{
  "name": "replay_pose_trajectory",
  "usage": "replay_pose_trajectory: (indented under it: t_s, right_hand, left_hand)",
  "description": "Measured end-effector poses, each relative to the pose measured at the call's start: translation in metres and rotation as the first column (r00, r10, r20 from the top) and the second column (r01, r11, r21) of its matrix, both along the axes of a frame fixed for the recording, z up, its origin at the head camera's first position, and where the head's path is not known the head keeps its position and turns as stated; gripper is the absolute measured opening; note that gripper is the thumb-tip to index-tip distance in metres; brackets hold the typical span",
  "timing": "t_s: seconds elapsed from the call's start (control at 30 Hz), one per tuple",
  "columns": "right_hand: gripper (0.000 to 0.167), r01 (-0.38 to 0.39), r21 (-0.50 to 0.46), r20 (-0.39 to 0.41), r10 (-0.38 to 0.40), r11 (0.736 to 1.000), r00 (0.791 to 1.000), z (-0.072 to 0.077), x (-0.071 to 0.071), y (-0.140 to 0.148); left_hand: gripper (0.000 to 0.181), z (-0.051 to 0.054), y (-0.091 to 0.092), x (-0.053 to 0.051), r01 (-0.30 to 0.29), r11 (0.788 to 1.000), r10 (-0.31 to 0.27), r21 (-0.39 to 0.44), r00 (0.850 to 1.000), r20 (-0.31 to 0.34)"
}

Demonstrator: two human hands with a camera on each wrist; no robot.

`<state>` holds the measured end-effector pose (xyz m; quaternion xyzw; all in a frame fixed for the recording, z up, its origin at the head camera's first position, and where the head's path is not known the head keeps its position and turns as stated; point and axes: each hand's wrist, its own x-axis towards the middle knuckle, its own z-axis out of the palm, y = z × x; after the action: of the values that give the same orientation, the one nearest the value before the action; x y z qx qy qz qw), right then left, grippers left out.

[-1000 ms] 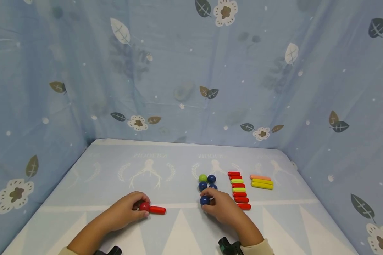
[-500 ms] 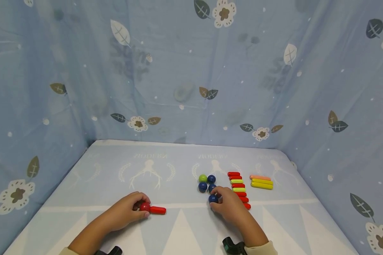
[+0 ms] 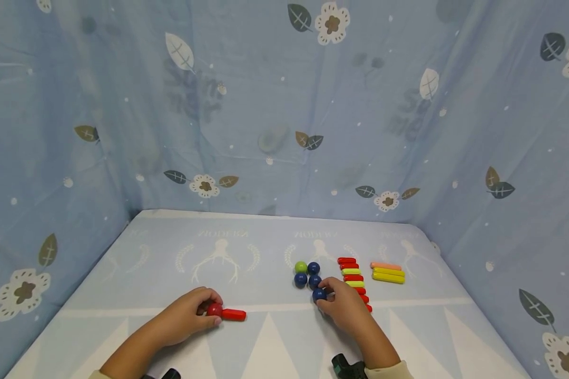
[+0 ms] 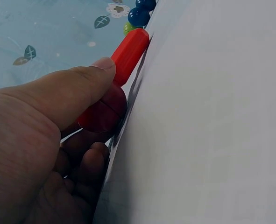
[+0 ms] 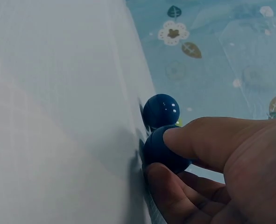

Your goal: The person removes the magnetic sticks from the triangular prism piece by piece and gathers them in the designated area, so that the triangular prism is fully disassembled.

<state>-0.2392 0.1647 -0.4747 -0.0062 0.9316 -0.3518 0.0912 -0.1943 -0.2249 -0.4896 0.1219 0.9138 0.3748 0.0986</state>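
At the left of the table my left hand [image 3: 189, 314] grips a red ball [image 3: 214, 309] between thumb and fingers. A short red stick [image 3: 234, 315] lies against that ball and points right; in the left wrist view the thumb tip touches the red stick [image 4: 130, 57]. My right hand [image 3: 343, 305] pinches a dark blue ball [image 3: 319, 295] at the near end of a cluster. The right wrist view has the thumb on the held blue ball [image 5: 163, 151], with another blue ball [image 5: 161, 111] just beyond it. The cluster's other balls are blue [image 3: 301, 279] and one green [image 3: 301, 267].
Right of the balls runs a column of red sticks [image 3: 347, 260] and lime sticks [image 3: 351, 271], its near end partly hidden by my right hand. Farther right lie yellow sticks [image 3: 389, 278] and an orange stick [image 3: 385, 266]. A blue floral curtain [image 3: 265, 105] surrounds the table [image 3: 170, 263].
My right hand has slid the blue ball right and slightly away, up beside the other blue balls. The left hand has kept its place on the red ball.
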Motion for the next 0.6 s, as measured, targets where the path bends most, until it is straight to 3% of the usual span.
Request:
replay_pose_trajectory:
  t_s: [0.2,0.37,0.5,0.6]
  right_hand:
    - [0.042,0.006,0.009,-0.023,-0.006,1.000,1.000,-0.001,-0.001,0.000]
    - [0.046,0.055,0.022,-0.110,-0.052,0.998,0.993,0.002,0.001,-0.003]
    - [0.039,0.087,-0.044,-0.174,-0.093,0.995,0.980,0.009,0.008,-0.013]
    - [0.035,0.051,-0.113,-0.165,-0.069,0.992,0.984,0.014,0.014,-0.027]
  left_hand:
    - [0.036,0.000,0.000,0.000,-0.003,1.000,0.003,0.001,1.000,0.003]
    - [0.036,0.001,0.001,0.001,-0.006,1.000,0.006,-0.010,1.000,0.000]
    - [0.035,0.001,0.001,0.001,-0.004,1.000,0.004,-0.020,1.000,-0.005]
    - [0.034,0.002,0.000,0.001,-0.001,1.000,0.001,-0.013,1.000,0.005]
